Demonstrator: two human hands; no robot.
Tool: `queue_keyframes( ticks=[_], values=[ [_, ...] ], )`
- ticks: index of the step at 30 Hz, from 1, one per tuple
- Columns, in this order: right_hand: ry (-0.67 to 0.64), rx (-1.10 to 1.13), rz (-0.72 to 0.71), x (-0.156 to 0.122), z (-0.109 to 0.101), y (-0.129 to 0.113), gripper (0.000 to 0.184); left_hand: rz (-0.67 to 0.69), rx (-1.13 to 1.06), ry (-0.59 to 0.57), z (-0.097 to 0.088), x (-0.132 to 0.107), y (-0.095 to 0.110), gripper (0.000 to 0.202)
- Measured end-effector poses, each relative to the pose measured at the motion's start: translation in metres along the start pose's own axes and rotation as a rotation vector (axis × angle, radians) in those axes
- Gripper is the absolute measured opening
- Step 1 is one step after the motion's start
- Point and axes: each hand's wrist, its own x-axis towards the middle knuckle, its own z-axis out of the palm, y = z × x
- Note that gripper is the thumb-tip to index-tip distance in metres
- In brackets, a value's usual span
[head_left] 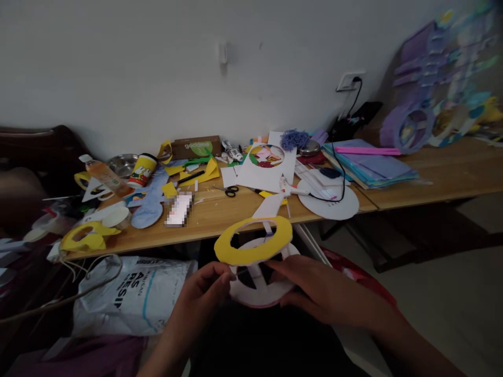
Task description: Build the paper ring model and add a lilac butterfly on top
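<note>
Both hands are down low in front of the table edge, gripping the same craft piece. Left hand (204, 285) pinches the near-left rim of a white cardboard ring (259, 285), right hand (314, 293) lies over its right side with fingers curled on it. A yellow foam ring (251, 242) sits tilted on top of the white one. Just past that, the wooden table (220, 212) is a mess: black-handled scissors (231, 191), a yellow printed paper cup (142, 170), a white paper disc (334, 204), and a stack of blue and purple paper sheets (373, 167).

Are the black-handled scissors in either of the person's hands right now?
No. The black-handled scissors lie on the wooden table, while both hands hold the yellow foam ring and white card cutout.
</note>
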Motion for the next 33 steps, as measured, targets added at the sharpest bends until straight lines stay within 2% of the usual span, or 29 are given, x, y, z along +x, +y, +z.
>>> queue_keyframes(
  ticks=[2, 6, 8, 10, 12, 16, 19, 21, 23, 25, 29, 33],
  values=[
    [0.045, 0.005, 0.013, 0.004, 0.003, -0.005, 0.052, 0.057, 0.13, 0.022, 0.006, -0.004, 0.008, 0.026],
    [0.162, 0.02, 0.051, 0.015, 0.01, -0.014, 0.033, 0.277, 0.483, 0.0, 0.026, -0.012, 0.014, 0.014],
    [0.198, -0.008, 0.014, 0.021, 0.017, -0.013, 0.043, 0.416, 0.651, -0.075, 0.035, -0.013, 0.015, 0.016],
    [0.187, -0.056, -0.098, 0.026, 0.026, -0.008, 0.058, 0.557, 0.792, -0.177, 0.043, -0.012, 0.017, 0.019],
    [0.194, -0.087, -0.225, 0.028, 0.036, -0.001, 0.059, 0.66, 0.893, -0.275, 0.048, -0.012, 0.023, 0.02],
    [0.412, -0.097, -0.342, 0.03, 0.051, 0.01, 0.034, 0.766, 0.976, -0.399, 0.045, -0.015, 0.035, 0.021],
    [0.475, -0.103, -0.278, 0.029, 0.053, 0.01, 0.028, 0.803, 0.953, -0.434, 0.026, -0.022, 0.028, 0.035],
    [0.466, -0.097, -0.197, 0.028, 0.052, 0.008, 0.026, 0.794, 0.901, -0.365, 0.01, -0.026, 0.015, 0.032],
    [0.46, -0.085, -0.154, 0.027, 0.049, 0.006, 0.026, 0.748, 0.826, -0.224, -0.004, -0.029, -0.002, 0.022],
    [0.453, -0.078, -0.161, 0.027, 0.048, 0.003, 0.025, 0.661, 0.782, -0.073, -0.013, -0.029, -0.02, 0.022],
    [0.436, -0.091, -0.117, 0.029, 0.05, -0.001, 0.027, 0.468, 0.801, 0.102, -0.014, -0.022, -0.053, 0.019],
    [0.37, -0.13, 0.03, 0.03, 0.05, -0.007, 0.028, 0.43, 0.776, 0.213, -0.006, -0.015, -0.083, 0.025]
  ],
)
